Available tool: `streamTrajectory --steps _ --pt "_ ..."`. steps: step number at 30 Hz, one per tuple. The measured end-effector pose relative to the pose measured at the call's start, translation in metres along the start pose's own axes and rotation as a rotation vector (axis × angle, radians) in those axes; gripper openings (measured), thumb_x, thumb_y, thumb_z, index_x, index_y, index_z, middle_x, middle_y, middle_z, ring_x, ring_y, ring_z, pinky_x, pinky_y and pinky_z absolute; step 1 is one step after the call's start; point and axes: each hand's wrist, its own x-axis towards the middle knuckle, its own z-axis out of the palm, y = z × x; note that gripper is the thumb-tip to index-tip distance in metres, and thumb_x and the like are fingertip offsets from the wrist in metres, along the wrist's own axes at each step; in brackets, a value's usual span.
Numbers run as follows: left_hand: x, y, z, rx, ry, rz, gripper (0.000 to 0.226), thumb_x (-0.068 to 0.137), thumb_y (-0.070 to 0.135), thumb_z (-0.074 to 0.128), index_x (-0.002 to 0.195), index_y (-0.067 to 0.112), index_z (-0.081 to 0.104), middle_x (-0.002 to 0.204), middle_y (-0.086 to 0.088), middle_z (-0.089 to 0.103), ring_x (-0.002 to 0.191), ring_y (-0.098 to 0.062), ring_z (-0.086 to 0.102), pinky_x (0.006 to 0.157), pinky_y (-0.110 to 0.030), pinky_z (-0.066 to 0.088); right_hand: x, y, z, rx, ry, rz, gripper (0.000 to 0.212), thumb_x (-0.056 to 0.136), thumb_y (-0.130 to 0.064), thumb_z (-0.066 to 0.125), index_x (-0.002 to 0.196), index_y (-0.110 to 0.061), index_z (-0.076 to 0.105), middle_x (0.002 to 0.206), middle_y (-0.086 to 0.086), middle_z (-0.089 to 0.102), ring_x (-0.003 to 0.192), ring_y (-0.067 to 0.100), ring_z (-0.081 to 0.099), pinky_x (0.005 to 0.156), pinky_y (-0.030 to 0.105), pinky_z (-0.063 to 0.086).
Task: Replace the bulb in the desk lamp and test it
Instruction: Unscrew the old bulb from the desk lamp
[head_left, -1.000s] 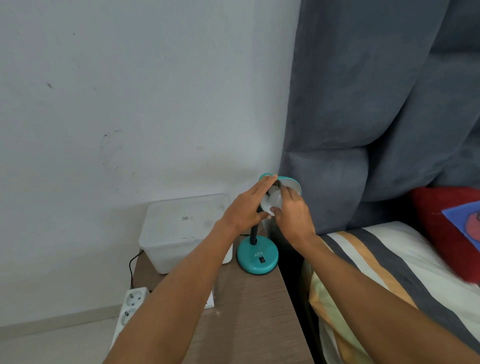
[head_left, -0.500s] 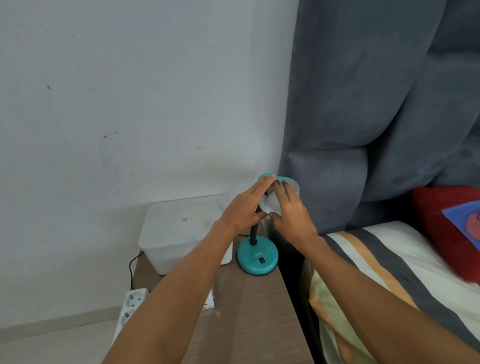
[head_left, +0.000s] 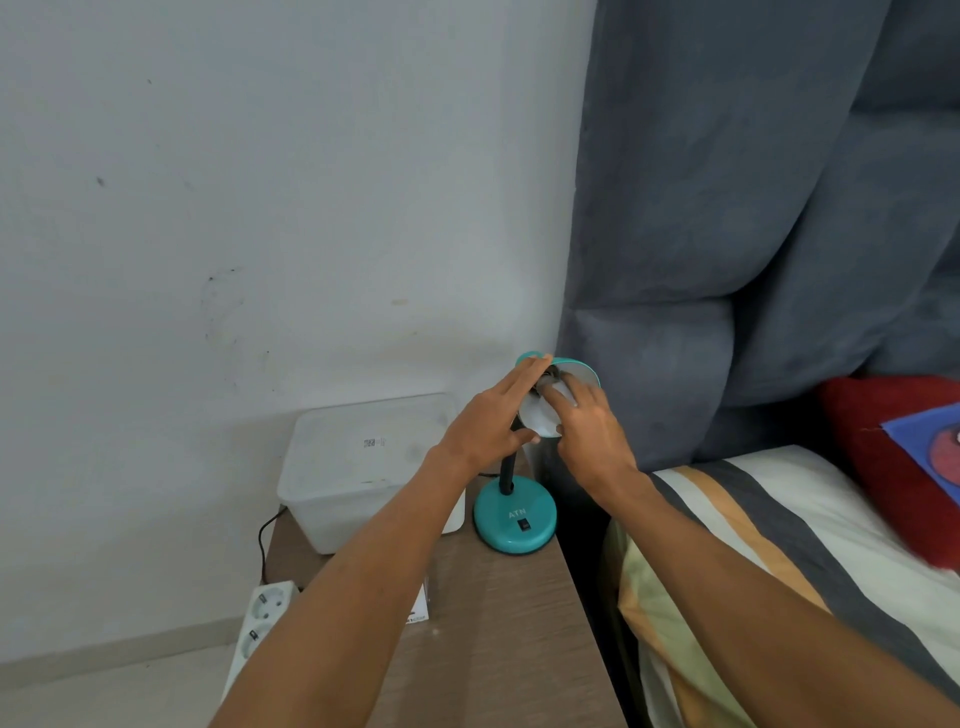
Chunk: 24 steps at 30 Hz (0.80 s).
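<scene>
A wooden bedside table (head_left: 498, 613) stands against the wall. I see my left hand (head_left: 491, 423) flat, steadying the teal shade (head_left: 571, 366) from the left; my right hand (head_left: 589, 428) grips the bulb (head_left: 537, 418), its axis pointing near-left. Right fingers have rotated since earlier.

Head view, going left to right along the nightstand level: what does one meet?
Power strip → plastic box → left hand → bulb → right hand → striped bedding → red pillow. The teal lamp base sits below the hands, so I leave it out of the order.
</scene>
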Motion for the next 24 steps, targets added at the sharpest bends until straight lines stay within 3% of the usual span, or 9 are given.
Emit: streamTrajectory --steps 4,7,9,12,14,18,24 --pt "0.001 0.000 -0.001 -0.003 -0.002 -0.004 0.103 0.084 0.018 0.084 0.163 0.025 0.019 0.166 -0.003 0.032 0.141 -0.030 0.049 0.114 -0.039 0.045 0.001 -0.005 0.000 0.110 0.036 0.102 0.066 0.084 -0.001 0.066 0.143 -0.024 0.048 0.151 0.019 0.032 0.125 0.042 0.049 0.096 0.049 0.052" --pt "0.002 -0.001 0.000 -0.008 -0.009 -0.004 0.102 0.085 0.018 0.083 0.163 0.026 0.018 0.167 -0.003 0.031 0.140 -0.030 0.050 0.114 -0.041 0.046 0.005 -0.008 0.000 0.184 0.021 0.182 0.063 0.081 -0.009 0.069 0.139 -0.026 0.050 0.141 0.016 0.044 0.113 0.038 0.057 0.092 0.045 0.052" --pt "0.001 -0.001 0.000 -0.009 -0.006 -0.003 0.102 0.085 0.018 0.083 0.163 0.027 0.018 0.166 -0.003 0.031 0.140 -0.030 0.050 0.114 -0.041 0.046 0.006 -0.007 0.000 0.144 0.023 0.141 0.057 0.083 -0.012 0.069 0.137 -0.023 0.053 0.131 0.016 0.053 0.117 0.036 0.054 0.092 0.044 0.052" --pt "0.000 -0.001 -0.001 0.001 -0.008 -0.008 0.103 0.085 0.020 0.083 0.163 0.026 0.018 0.167 -0.002 0.031 0.140 -0.030 0.050 0.114 -0.039 0.045 0.005 -0.007 0.004 0.044 0.004 0.075 0.066 0.082 -0.004 0.071 0.143 -0.016 0.047 0.139 0.015 0.050 0.130 0.034 0.042 0.098 0.044 0.048" --pt "0.000 -0.001 0.000 0.004 -0.010 -0.013 0.103 0.084 0.020 0.083 0.163 0.027 0.017 0.167 -0.002 0.030 0.140 -0.030 0.050 0.115 -0.040 0.044 0.005 -0.009 0.005 0.052 0.028 0.128 0.072 0.081 -0.004 0.072 0.146 -0.012 0.042 0.142 0.017 0.046 0.130 0.035 0.042 0.100 0.044 0.047" --pt "0.001 0.000 -0.002 -0.019 -0.008 -0.016 0.104 0.083 0.016 0.084 0.162 0.028 0.018 0.167 -0.002 0.029 0.142 -0.031 0.048 0.115 -0.043 0.045 0.006 -0.016 0.005 0.109 0.017 0.265 0.067 0.086 -0.011 0.067 0.146 -0.024 0.040 0.142 0.019 0.042 0.110 0.043 0.058 0.087 0.048 0.053" --pt "-0.001 -0.001 -0.002 -0.011 0.000 -0.008 0.105 0.082 0.016 0.084 0.162 0.029 0.018 0.167 -0.001 0.030 0.139 -0.032 0.051 0.112 -0.044 0.047 0.004 -0.012 0.002 0.136 0.062 0.184 0.058 0.084 -0.013 0.068 0.138 -0.028 0.051 0.136 0.018 0.046 0.119 0.039 0.047 0.089 0.047 0.053"
